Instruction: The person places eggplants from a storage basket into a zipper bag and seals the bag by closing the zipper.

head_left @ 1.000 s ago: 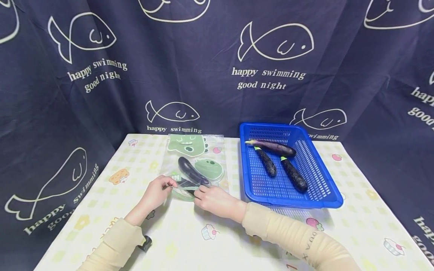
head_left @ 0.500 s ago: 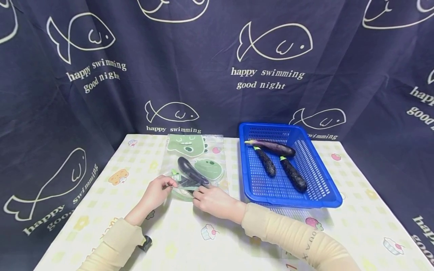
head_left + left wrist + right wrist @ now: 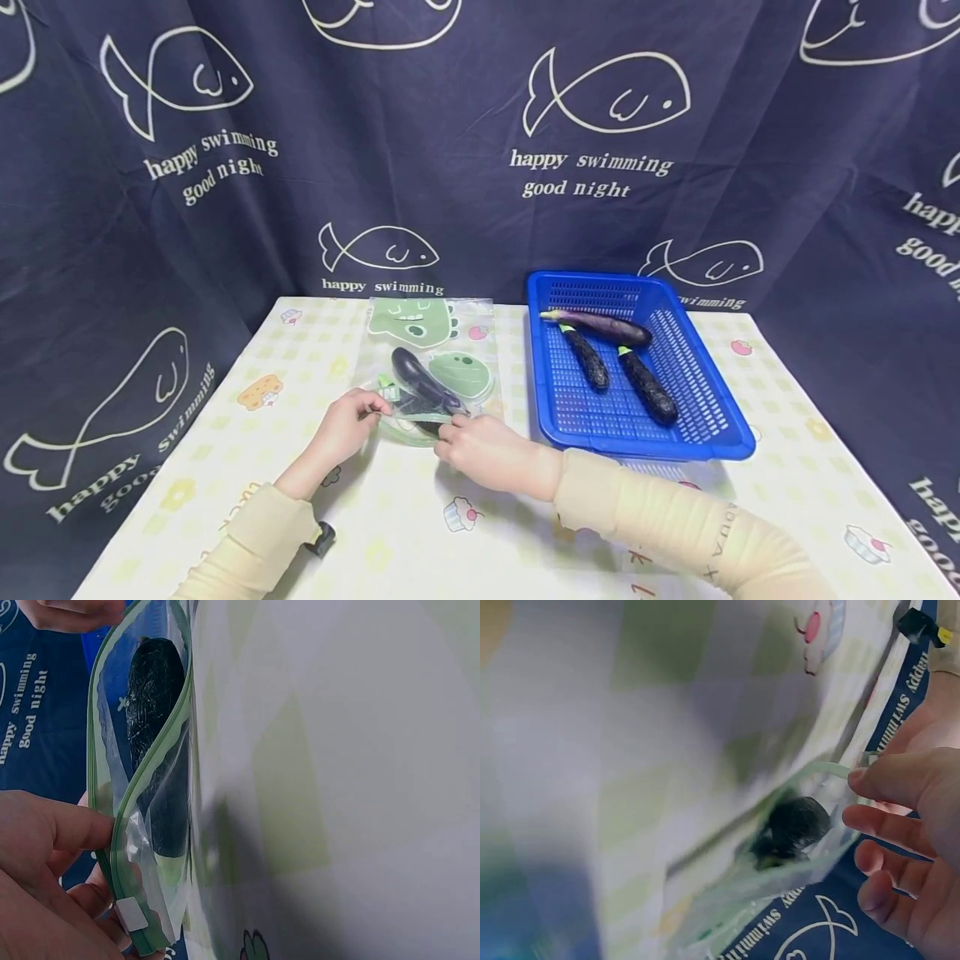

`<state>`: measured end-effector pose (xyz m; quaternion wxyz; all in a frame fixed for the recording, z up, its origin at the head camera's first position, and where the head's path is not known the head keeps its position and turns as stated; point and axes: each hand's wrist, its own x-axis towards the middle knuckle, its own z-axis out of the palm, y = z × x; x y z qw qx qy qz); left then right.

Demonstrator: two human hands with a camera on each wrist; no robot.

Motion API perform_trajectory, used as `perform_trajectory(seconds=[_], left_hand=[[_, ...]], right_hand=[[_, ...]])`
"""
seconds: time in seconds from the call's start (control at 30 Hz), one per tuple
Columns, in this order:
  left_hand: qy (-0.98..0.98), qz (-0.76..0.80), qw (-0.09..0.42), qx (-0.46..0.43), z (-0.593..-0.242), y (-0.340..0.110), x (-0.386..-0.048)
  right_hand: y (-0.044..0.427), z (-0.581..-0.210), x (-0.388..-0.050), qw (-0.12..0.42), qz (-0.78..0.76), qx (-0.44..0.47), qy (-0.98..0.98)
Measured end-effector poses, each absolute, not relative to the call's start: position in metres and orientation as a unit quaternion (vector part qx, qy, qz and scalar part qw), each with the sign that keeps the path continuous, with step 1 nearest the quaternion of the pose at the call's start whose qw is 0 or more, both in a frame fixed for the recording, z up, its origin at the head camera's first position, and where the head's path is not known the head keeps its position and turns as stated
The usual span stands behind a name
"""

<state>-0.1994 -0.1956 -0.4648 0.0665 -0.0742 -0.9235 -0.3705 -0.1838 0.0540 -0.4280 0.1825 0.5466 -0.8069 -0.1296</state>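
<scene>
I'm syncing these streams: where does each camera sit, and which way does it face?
Head: worn on the head, facing forward and down over the table, clear bag and basket; left hand, right hand and sleeves show.
Left wrist: on that wrist, looking across the bag's open mouth; left hand large, part of the right at top.
Right wrist: on that wrist, looking toward that mouth; right hand large, left partly behind.
Both wrist views share the bag's mouth and both hands.
</scene>
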Motion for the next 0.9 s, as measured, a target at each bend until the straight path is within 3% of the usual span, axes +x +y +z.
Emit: perform_trajectory(seconds=[0.53, 0.9], left_hand=[[-0.927, -0.364, 0.064, -0.068, -0.462, -0.196, -0.199], [-0.927, -0.364, 0.066, -0.068, -0.461, -0.198, -0.198]], right_hand=[[0.07, -0.389, -0.188, 0.184, -0.155, 0.546, -0.803], [0.096, -0.366, -0.203, 0.217, -0.162, 0.543, -0.794]])
